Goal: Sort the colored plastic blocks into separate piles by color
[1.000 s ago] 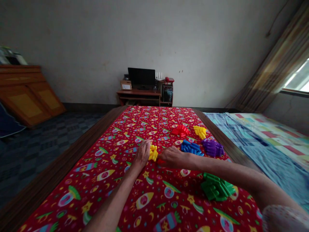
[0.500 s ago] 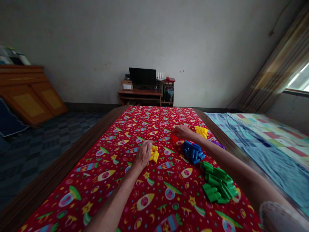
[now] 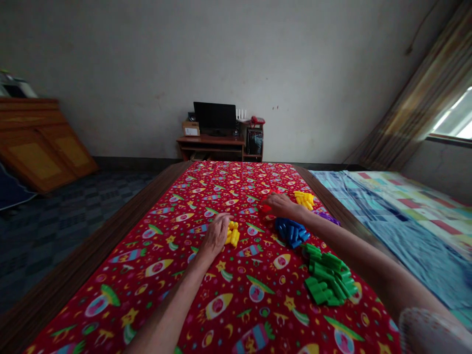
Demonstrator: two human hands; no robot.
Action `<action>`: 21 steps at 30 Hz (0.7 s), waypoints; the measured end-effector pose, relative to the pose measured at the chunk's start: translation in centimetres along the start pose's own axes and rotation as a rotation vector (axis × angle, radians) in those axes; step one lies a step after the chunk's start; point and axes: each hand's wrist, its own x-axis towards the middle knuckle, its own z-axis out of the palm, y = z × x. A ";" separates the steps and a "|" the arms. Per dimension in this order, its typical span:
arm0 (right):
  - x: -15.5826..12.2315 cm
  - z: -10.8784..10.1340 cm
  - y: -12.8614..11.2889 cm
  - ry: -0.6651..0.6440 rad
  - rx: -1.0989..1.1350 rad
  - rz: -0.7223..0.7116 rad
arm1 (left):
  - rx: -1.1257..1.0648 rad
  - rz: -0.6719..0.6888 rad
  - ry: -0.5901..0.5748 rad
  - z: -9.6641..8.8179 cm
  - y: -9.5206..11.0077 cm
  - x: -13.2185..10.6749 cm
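My left hand (image 3: 217,233) rests on the red rocket-print cloth (image 3: 206,295), fingers curled against a small cluster of yellow blocks (image 3: 233,233). My right hand (image 3: 280,204) reaches further out and lies over the pile of red blocks (image 3: 264,207), fingers closed on them; most of that pile is hidden under the hand. A yellow pile (image 3: 304,199) sits just right of that hand. A blue pile (image 3: 291,232) lies under my right forearm, a purple pile (image 3: 326,216) peeks out beyond the arm, and a green pile (image 3: 327,281) is nearest me.
The cloth covers a long wooden table (image 3: 121,216). A bed with a checked blanket (image 3: 391,216) runs along the right. A desk with a monitor (image 3: 215,118) stands at the far wall, a wooden cabinet (image 3: 40,142) at the left, curtains (image 3: 424,98) at the right.
My right hand left the yellow cluster by my left hand and stretched out to the red pile. My left hand has stayed on the yellow cluster.
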 end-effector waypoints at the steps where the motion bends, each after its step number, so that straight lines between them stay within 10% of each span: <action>1: -0.1 0.4 0.0 -0.005 -0.023 -0.015 | 0.000 0.001 0.000 0.0 0.0 0.0; 11: 0.5 3.5 0.6 0.078 -0.116 -0.105 | -0.014 -0.022 0.025 0.4 -0.1 -0.1; 21: 1.2 -0.1 -1.1 -0.014 -0.033 0.006 | -0.014 -0.010 0.004 -0.1 0.1 0.1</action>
